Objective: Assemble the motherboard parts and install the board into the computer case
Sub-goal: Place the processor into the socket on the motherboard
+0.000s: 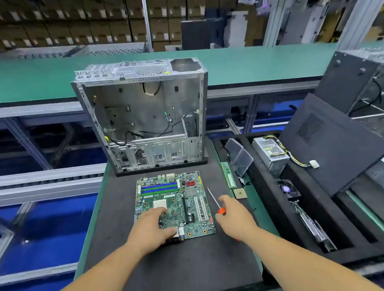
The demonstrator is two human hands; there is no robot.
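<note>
The motherboard (175,204) lies flat on the mat (170,268) before me. Behind it stands the open computer case (140,117). Right of the motherboard lie my screwdriver (214,200), a memory stick (228,178) and a processor chip (239,193).

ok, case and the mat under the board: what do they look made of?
Case: looks like bare sheet metal, probably steel, with a dull silver-grey finish; signs are the thin folded edges, punched slots and perforated vent holes.
Mat: looks like dark grey foam or rubber, matte, with no glare; its soft flat surface suggests an anti-static pad, though that can't be confirmed. The board lies flat on it.
</note>
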